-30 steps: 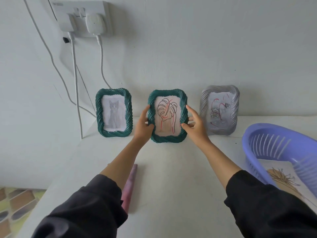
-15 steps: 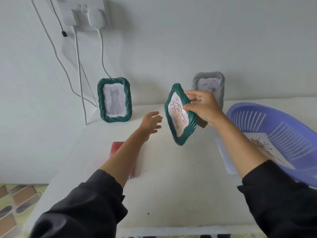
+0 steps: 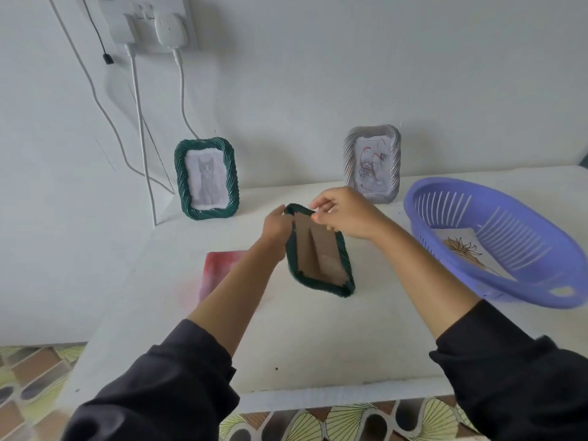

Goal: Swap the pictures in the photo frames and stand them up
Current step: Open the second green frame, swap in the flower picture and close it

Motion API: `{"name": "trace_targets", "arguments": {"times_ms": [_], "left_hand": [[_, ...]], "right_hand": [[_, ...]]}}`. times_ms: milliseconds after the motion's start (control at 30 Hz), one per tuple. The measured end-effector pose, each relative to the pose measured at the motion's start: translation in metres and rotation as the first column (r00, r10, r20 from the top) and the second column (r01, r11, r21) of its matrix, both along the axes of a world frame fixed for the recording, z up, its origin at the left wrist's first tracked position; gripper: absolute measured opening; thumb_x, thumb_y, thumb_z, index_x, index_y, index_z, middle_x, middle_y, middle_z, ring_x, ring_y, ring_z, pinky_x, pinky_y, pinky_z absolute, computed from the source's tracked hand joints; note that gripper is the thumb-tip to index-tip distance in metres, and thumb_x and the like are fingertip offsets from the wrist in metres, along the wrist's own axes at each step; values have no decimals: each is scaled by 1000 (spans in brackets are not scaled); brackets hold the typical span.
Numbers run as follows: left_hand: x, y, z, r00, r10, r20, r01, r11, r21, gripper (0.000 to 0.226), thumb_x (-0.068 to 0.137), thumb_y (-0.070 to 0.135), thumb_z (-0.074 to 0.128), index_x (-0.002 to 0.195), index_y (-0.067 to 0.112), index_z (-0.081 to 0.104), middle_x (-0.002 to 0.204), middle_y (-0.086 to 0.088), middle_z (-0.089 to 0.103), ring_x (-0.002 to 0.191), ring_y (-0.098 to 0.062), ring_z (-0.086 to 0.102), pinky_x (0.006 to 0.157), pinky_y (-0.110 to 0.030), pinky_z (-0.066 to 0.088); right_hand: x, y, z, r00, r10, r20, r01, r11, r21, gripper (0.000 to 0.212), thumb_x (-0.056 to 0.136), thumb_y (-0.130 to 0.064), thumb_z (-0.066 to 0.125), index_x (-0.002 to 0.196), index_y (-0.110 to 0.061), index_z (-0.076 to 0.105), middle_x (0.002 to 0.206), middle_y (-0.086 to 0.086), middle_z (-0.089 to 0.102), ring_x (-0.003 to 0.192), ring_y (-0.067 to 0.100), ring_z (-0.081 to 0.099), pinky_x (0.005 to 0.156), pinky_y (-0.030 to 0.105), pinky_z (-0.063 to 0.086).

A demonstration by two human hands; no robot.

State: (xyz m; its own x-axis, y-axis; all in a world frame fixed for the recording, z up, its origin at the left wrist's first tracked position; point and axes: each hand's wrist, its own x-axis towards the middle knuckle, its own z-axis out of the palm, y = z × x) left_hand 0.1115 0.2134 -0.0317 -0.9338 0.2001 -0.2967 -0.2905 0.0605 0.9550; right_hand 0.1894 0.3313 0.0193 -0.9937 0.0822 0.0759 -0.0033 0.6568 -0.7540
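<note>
Held green frame (image 3: 319,286) is out in front of the body, above the white table (image 3: 318,345), turned picture side down so the brown cardboard back (image 3: 305,249) faces up, with the easel leg (image 3: 319,246) lying flat along it. Its long axis runs from the far end, where both hands are, back toward the person and slightly right. Can't tell whether the near end touches the table or hangs just over it. Left hand (image 3: 276,229) grips the far left edge, fingers curled round the rope-pattern rim. Right hand (image 3: 348,214) comes over the far end from the right, its fingertips (image 3: 318,207) bent down and seemingly pinching at the top edge of the back. The exact contact is blurred. Judgement: the step is getting the back off, and the right hand is placed to do the lifting while the left steadies. The pull likely has to run along the long axis toward the body. Cat frame (image 3: 206,179) stands upright at the wall to the far left, and the grey frame (image 3: 372,163) stands just behind the right hand. A loose drawing (image 3: 467,253) lies in the purple basket (image 3: 423,198) on the right. A red sheet (image 3: 219,268) lies flat beside the left forearm.
</note>
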Motion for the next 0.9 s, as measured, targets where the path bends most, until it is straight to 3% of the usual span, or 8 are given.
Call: {"name": "trace_targets", "arguments": {"times_ms": [167, 233, 367, 533, 667, 767, 833, 900], "left_hand": [[3, -11, -38, 998, 24, -56, -37, 970, -239, 63, 88, -6, 34, 147, 16, 27, 133, -15, 52, 93, -27, 57, 72, -35, 47], [7, -12, -47, 996, 5, -85, -34, 939, -341, 59, 86, -5, 36, 142, 13, 36, 124, -13, 57, 84, -24, 56, 64, -31, 46], [9, -8, -48, 977, -97, -190, -28, 826, -563, 20, 81, -6, 36, 77, 3, 53, 82, -12, 53, 61, -17, 44, 46, -28, 35], [6, -4, -48, 952, -229, -203, 9, 685, -728, 22, 81, -2, 40, 61, 7, 41, 65, -4, 42, 55, -16, 37, 46, -26, 30], [0, -5, -49, 959, -181, -220, -28, 707, -707, 29, 77, -2, 43, 52, 9, 32, 56, -3, 35, 50, -16, 31, 46, -24, 26], [-5, -6, -48, 945, -178, -274, -70, 708, -703, 18, 85, 7, 47, 90, 3, 64, 95, -12, 60, 83, -27, 57, 73, -32, 48], [-9, -8, -48, 937, -175, -303, -88, 719, -689, 34, 92, 12, 47, 125, 6, 55, 128, -16, 52, 112, -29, 54, 96, -35, 44], [-13, -9, -49, 922, -205, -329, -75, 739, -670, 34, 95, 13, 46, 128, 11, 54, 133, -17, 49, 112, -29, 54, 96, -34, 43]], "right_hand": [[3, 27, -45, 990, 18, 138, -41, 985, 168, 33, 83, -24, 67, 115, -16, 65, 119, 6, 63, 109, 18, 56, 85, 23, 36], [6, 30, -66, 980, 56, 188, -94, 975, 201, 39, 81, -30, 69, 118, -19, 64, 127, 6, 57, 118, 19, 50, 91, 26, 37], [11, 33, -91, 988, 46, 150, -82, 966, 243, 46, 75, -40, 73, 116, -22, 65, 130, 1, 51, 123, 20, 44, 103, 37, 37], [14, 38, -99, 994, 38, 104, -71, 939, 336, 45, 73, -47, 71, 113, -28, 66, 136, -7, 47, 124, 16, 38, 97, 33, 32], [11, 40, -100, 993, 65, 96, -95, 927, 362, 43, 73, -48, 72, 110, -28, 67, 135, -8, 45, 122, 15, 38, 94, 30, 30], [3, 46, -98, 995, 50, 81, -64, 980, 190, 32, 75, -40, 72, 103, -25, 70, 121, -5, 46, 117, 13, 41, 94, 27, 31], [-5, 53, -96, 999, -33, 26, 32, 999, 31, 21, 80, -30, 69, 101, -24, 71, 111, -3, 48, 106, 13, 48, 92, 25, 35], [-15, 61, -97, 993, -117, -12, 118, 992, 35, 21, 85, -21, 63, 105, -20, 70, 110, 2, 53, 89, 8, 48, 84, 23, 34]]}}
